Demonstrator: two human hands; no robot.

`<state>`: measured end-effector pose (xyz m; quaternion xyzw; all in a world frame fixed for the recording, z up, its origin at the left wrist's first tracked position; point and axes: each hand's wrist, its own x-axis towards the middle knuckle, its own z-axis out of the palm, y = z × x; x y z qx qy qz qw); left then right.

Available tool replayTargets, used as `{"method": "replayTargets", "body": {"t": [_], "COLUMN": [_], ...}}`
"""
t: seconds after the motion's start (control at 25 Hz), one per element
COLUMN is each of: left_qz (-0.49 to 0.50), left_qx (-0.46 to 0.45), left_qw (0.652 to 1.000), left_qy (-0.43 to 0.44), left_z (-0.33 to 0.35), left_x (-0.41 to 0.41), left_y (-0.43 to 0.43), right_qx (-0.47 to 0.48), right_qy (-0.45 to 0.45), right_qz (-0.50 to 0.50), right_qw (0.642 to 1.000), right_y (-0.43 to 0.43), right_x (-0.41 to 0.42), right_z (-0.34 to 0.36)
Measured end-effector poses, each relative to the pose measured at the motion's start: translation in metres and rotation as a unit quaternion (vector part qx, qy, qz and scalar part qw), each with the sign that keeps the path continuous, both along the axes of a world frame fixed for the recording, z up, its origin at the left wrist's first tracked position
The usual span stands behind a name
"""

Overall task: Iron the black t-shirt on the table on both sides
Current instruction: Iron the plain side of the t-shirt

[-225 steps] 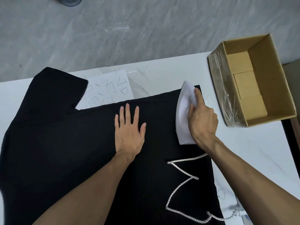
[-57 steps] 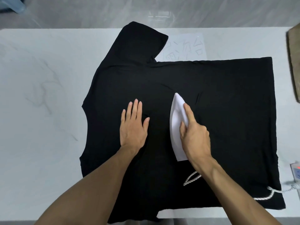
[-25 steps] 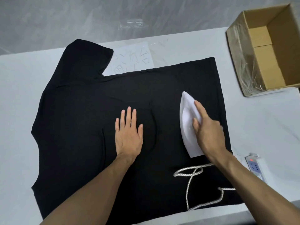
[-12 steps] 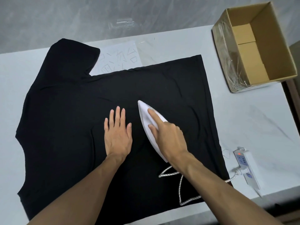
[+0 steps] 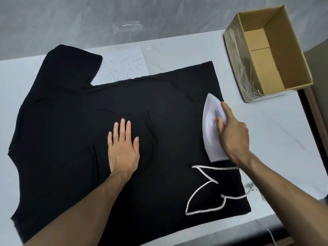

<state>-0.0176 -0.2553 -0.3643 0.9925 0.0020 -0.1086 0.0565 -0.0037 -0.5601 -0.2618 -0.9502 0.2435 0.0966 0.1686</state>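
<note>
The black t-shirt (image 5: 74, 132) lies spread flat on the white table (image 5: 276, 150), one sleeve pointing to the far left. My left hand (image 5: 123, 148) presses flat on the middle of the shirt, fingers straight. My right hand (image 5: 232, 134) grips the handle of the white iron (image 5: 210, 128), which sits on the shirt near its right hem, tip pointing away from me. The iron's braided white cord (image 5: 205, 189) loops over the shirt's near right corner. Soft folds show in the fabric just right of my left hand.
An open cardboard box (image 5: 268, 55) stands at the table's far right corner. A clear printed sheet (image 5: 124, 66) lies beyond the shirt next to the sleeve. The table's right edge runs just past the box; grey floor lies beyond the far edge.
My right hand has slid the iron from beside my left hand out to the shirt's right hem. The cord moved with it. My left hand stayed pressed on the fabric.
</note>
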Motion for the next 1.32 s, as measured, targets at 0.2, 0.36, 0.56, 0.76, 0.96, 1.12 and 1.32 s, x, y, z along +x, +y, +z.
{"method": "replayTargets", "body": {"t": [0.2,0.36,0.56,0.76,0.96,1.12,1.32], "left_qz": [-0.002,0.004,0.045,0.232,0.159,0.110,0.102], "left_qx": [-0.016,-0.006,-0.145,-0.382,-0.147,-0.080,-0.038], "left_qw": [1.000,1.000,0.988,0.887,0.975,0.991,0.994], "left_qy": [-0.010,-0.012,-0.038,-0.116,-0.049,-0.015,-0.009], "left_z": [0.000,-0.002,0.007,0.025,0.020,0.009,0.007], "left_x": [-0.005,-0.001,0.001,-0.005,-0.015,-0.019,-0.019], "left_y": [-0.008,-0.001,-0.002,0.026,0.105,0.114,0.115], "right_qx": [0.029,0.088,0.070,0.060,0.064,0.024,-0.028], "right_qy": [-0.007,0.005,0.052,0.036,0.034,0.057,0.051], "right_qz": [-0.037,0.023,0.180,0.245,0.270,0.272,0.252], "right_qw": [0.999,0.996,0.980,0.967,0.960,0.960,0.966], "right_y": [-0.026,0.014,0.098,0.180,0.260,0.287,0.278], "right_x": [-0.009,-0.020,-0.020,-0.018,-0.027,-0.029,-0.027], "right_z": [0.011,0.029,0.016,0.016,0.003,-0.009,-0.005]}}
